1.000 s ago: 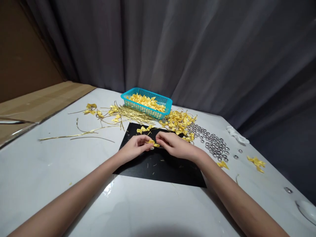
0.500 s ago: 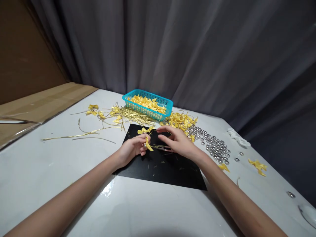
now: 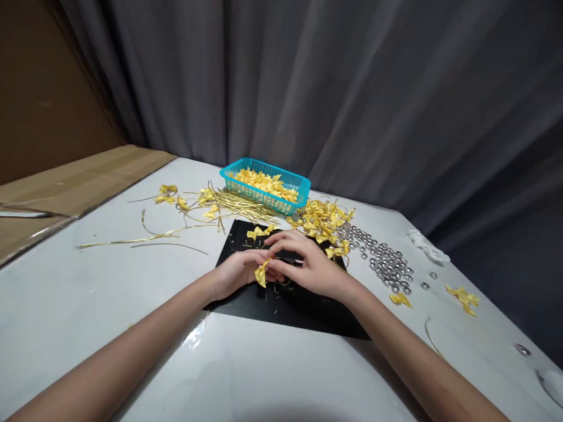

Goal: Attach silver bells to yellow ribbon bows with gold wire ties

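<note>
Over the black mat (image 3: 246, 302), a small yellow ribbon bow (image 3: 261, 274) hangs at the fingertips of my left hand (image 3: 240, 272), which is closed on it. My right hand (image 3: 310, 264) meets it from the other side, thumb and fingers pinched at the bow's upper end. A thin metal tool (image 3: 291, 259) shows partly under the right fingers; most of it is hidden. More yellow bows (image 3: 260, 232) lie on the mat's far edge, with short wire clippings scattered about.
Behind the mat stands a blue basket (image 3: 303, 202) of yellow bows, with a bundle of gold wire ties (image 3: 241, 206) before it. A pile of tied bows (image 3: 323, 217) and many silver rings (image 3: 389, 264) lie to the right. A cardboard box (image 3: 88, 179) borders the left.
My right hand has moved left and closed in on the bow beside my left hand. The bow has turned and hangs slightly lower. The metal tool is now more covered by fingers.
</note>
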`<act>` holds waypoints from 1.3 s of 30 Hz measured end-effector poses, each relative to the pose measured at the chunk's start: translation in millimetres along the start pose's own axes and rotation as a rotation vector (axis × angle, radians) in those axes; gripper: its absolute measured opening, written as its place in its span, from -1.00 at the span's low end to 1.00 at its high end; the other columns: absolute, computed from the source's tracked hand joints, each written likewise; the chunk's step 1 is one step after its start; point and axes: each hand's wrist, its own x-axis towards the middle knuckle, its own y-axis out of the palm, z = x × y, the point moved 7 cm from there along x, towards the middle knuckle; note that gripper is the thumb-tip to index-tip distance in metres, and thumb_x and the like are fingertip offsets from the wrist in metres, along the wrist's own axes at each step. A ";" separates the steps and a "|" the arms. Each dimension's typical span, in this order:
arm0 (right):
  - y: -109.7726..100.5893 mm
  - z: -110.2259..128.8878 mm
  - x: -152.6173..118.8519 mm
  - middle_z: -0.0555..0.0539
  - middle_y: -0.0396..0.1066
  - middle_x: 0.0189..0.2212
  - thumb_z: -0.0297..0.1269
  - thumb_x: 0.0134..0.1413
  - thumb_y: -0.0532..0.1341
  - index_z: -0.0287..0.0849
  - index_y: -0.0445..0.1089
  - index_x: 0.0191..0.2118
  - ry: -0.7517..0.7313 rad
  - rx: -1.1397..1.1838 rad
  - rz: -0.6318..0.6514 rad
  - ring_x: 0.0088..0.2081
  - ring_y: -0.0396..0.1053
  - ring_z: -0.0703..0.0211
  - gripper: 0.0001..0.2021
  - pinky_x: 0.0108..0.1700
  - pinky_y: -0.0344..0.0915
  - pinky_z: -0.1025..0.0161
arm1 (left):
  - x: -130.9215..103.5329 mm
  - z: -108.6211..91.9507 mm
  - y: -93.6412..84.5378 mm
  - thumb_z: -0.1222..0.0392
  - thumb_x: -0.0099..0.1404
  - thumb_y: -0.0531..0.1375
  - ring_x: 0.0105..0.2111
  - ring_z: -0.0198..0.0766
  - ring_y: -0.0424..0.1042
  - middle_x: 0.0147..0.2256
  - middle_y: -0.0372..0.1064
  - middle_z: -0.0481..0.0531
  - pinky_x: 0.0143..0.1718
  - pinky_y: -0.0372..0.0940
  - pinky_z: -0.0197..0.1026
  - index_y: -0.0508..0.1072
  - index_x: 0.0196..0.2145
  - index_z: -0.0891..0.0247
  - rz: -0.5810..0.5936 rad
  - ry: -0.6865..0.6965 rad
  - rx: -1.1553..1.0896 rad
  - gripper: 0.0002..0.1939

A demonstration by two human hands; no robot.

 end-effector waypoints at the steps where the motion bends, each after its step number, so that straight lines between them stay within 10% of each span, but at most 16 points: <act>1: -3.4 -0.1 1.0 -0.12 0.43 -0.15 -0.34 0.08 0.21 -0.18 0.44 -0.36 0.014 0.016 -0.039 -0.06 0.33 0.13 -0.93 0.02 0.21 0.12 | 0.0 0.4 1.6 0.16 0.01 0.15 -0.44 -0.23 0.36 -0.47 0.41 0.08 -0.29 0.26 -0.17 0.43 -0.46 0.33 0.013 -0.004 0.018 -0.82; 7: -40.2 -39.1 -0.2 -0.05 0.43 -0.42 -0.30 0.01 0.17 -0.21 0.35 -0.45 0.372 0.027 -0.258 -0.33 0.38 0.18 -0.89 -0.22 0.26 0.23 | -2.5 -19.3 -9.9 -0.15 0.21 0.10 -0.72 -0.47 -0.21 -0.69 -0.04 -0.21 -0.69 -0.27 -0.34 0.46 -0.38 0.30 -0.079 0.101 0.212 -0.58; 16: -52.7 -79.5 -8.4 0.00 0.35 -0.62 -0.34 -0.11 0.20 -0.20 0.32 -0.54 0.545 -0.018 -0.281 -0.55 0.26 0.26 -0.91 -0.48 0.15 0.32 | -37.7 -85.0 -23.2 0.09 0.19 0.21 -0.62 -0.45 -0.01 -0.62 0.14 -0.18 -0.59 -0.10 -0.33 0.47 -0.49 0.24 -0.349 0.569 0.455 -0.81; 23: -40.2 -81.9 -7.7 0.05 0.33 -0.61 -0.22 0.00 0.14 -0.18 0.23 -0.42 0.548 0.181 -0.340 -0.67 0.20 0.36 -0.86 -0.58 0.16 0.37 | -36.3 -37.0 45.9 0.11 0.18 0.21 -0.47 -0.32 0.34 -0.49 0.41 -0.03 -0.44 0.17 -0.28 0.54 -0.48 0.26 0.237 0.220 1.032 -0.80; 27: -27.0 -71.8 -4.2 0.11 0.29 -0.60 -0.12 0.04 0.12 -0.16 0.18 -0.35 0.509 0.330 -0.282 -0.69 0.19 0.40 -0.79 -0.60 0.16 0.40 | -28.9 -26.6 39.8 -0.11 0.17 0.18 -0.26 -0.15 0.39 -0.28 0.45 0.03 -0.26 0.18 -0.17 0.54 -0.42 0.22 0.171 0.294 1.325 -0.66; 32: 1.0 -52.9 -1.7 0.17 0.20 -0.64 -0.14 0.04 0.15 -0.16 0.20 -0.37 0.473 0.448 -0.104 -0.71 0.18 0.42 -0.80 -0.67 0.10 0.44 | -16.4 -39.2 -7.6 -0.11 0.30 0.02 -0.37 -0.21 0.36 -0.41 0.39 -0.02 -0.29 0.20 -0.18 0.44 -0.35 0.24 -0.287 0.336 0.862 -0.61; 39: 9.7 -43.4 -3.5 0.16 0.23 -0.63 -0.19 0.09 0.16 -0.18 0.19 -0.37 0.484 0.504 -0.077 -0.72 0.17 0.46 -0.82 -0.68 0.06 0.47 | -12.2 -39.6 -16.3 0.02 0.10 0.25 -0.40 -0.26 0.41 -0.37 0.47 0.04 -0.38 0.29 -0.26 0.48 -0.35 0.31 -0.334 0.325 0.579 -0.72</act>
